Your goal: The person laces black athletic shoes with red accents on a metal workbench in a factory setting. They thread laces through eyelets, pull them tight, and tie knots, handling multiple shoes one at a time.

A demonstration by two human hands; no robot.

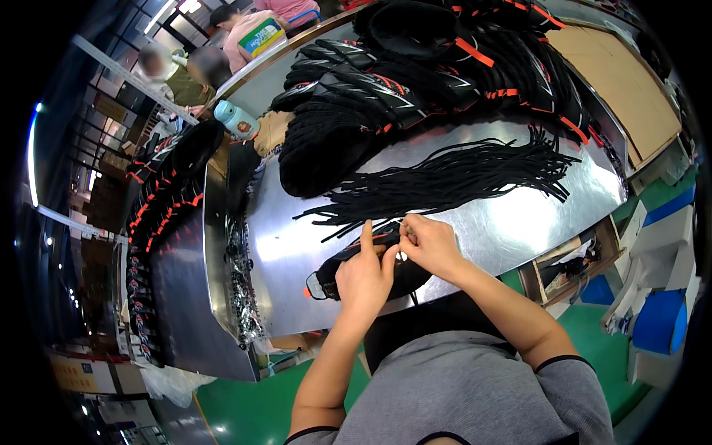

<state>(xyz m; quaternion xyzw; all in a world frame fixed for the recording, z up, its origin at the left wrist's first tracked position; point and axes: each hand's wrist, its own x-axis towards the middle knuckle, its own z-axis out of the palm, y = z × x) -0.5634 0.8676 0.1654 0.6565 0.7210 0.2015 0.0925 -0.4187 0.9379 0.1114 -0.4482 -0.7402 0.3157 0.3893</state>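
A black shoe upper (pixel 409 280) with orange and grey trim lies at the table's near edge, partly hidden beneath my hands. My left hand (pixel 360 280) grips its left part, index finger stretched forward and thumb apart. Over the upper's far side, my right hand (pixel 430 243) is closed in a pinch, thumb against index finger. A dark shoelace (pixel 382 225) runs toward those fingertips; the exact spot they pinch is too small to see well. Just beyond both hands, a long bundle of black shoelaces (pixel 445 182) is spread across the metal table (pixel 297 256).
Black shoe uppers (pixel 415 89) with orange tabs are heaped along the far side. More uppers (pixel 159 193) line a lower metal surface at left. A light-blue bottle (pixel 236 119) stands at far left, cardboard (pixel 612 81) at far right. Several people sit beyond the table.
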